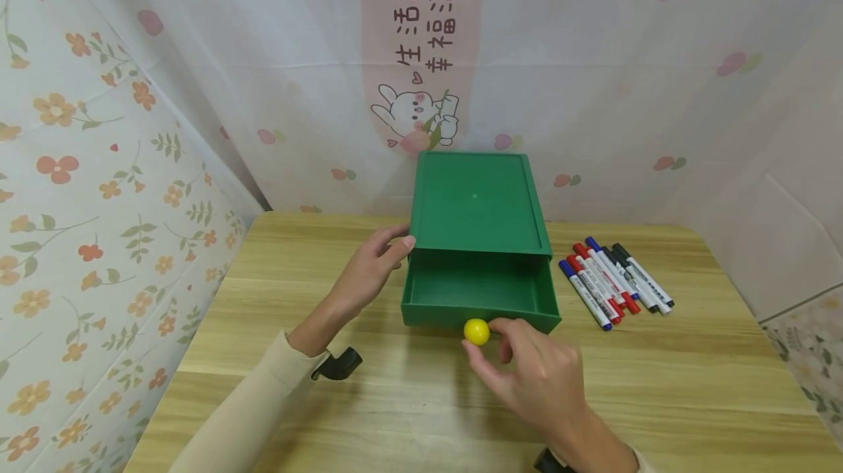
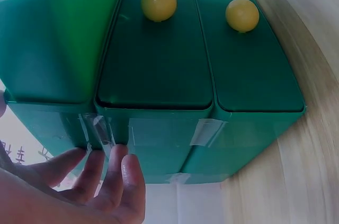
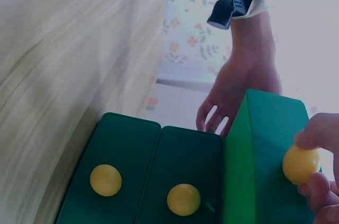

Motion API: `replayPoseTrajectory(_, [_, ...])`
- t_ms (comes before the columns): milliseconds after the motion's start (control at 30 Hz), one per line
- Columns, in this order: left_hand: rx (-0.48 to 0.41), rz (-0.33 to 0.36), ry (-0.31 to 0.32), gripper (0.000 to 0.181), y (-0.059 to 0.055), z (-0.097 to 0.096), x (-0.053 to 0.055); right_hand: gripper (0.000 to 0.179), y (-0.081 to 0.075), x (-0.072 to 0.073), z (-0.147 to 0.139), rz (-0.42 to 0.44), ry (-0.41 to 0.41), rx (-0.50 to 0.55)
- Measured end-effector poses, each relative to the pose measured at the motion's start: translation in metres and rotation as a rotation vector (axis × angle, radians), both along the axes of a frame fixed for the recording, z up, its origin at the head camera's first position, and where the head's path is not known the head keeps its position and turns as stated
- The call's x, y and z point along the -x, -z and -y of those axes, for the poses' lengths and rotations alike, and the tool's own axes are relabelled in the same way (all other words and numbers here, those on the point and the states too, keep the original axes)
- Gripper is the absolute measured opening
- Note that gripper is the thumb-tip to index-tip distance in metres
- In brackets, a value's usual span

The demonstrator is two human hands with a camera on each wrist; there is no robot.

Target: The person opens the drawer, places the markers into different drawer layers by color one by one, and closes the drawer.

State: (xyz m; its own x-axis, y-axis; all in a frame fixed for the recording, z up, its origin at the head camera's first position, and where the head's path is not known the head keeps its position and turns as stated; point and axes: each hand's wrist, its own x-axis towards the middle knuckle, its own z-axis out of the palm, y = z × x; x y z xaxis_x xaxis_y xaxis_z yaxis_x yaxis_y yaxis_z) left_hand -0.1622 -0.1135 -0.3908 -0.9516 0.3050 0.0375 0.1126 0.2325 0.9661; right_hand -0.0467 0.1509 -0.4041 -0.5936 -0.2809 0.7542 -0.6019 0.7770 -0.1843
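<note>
A green three-drawer cabinet (image 1: 477,198) stands at the back of the table, its top drawer (image 1: 481,286) pulled out, with only bare green floor showing inside. My right hand (image 1: 536,374) pinches the round yellow knob (image 1: 477,332) of that drawer between thumb and fingers. On the cabinet's left side rests my left hand (image 1: 367,268), fingers extended and thumb by the top front corner. In the left wrist view, its fingertips touch the side wall near strips of clear tape (image 2: 207,132). Below, the middle drawer (image 3: 183,163) and bottom drawer (image 3: 122,139) are closed, each with a yellow knob.
To the right of the cabinet, several markers (image 1: 612,279) with blue, red and black caps lie in a loose group on the wooden table (image 1: 303,253). A patterned curtain (image 1: 296,77) hangs right behind the cabinet. Floral fabric (image 1: 99,224) borders the left side.
</note>
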Motion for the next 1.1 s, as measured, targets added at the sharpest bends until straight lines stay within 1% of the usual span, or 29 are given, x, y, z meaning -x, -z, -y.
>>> replayPoseTrajectory(167, [-0.007, 0.000, 0.002, 0.059, 0.001, 0.000, 0.000, 0.064, 0.002, -0.006, 0.000, 0.000, 0.000, 0.003])
replayPoseTrajectory(300, [-0.011, 0.003, 0.004, 0.059, 0.000, 0.000, 0.000, 0.061, 0.003, -0.010, 0.001, -0.029, -0.017, 0.013])
replayPoseTrajectory(400, [-0.010, 0.002, 0.005, 0.059, 0.000, 0.000, 0.000, 0.059, 0.003, -0.014, 0.001, -0.035, -0.029, 0.021])
replayPoseTrajectory(633, [-0.019, 0.006, 0.007, 0.059, 0.001, 0.001, 0.001, 0.060, 0.001, -0.022, 0.002, -0.009, -0.034, 0.024])
replayPoseTrajectory(933, [-0.023, 0.003, 0.006, 0.059, 0.002, 0.001, 0.001, 0.059, 0.004, -0.025, 0.000, -0.020, -0.051, 0.022])
replayPoseTrajectory(1100, [-0.023, 0.000, 0.010, 0.060, 0.003, 0.001, 0.001, 0.057, 0.004, -0.026, -0.002, 0.019, -0.067, 0.031])
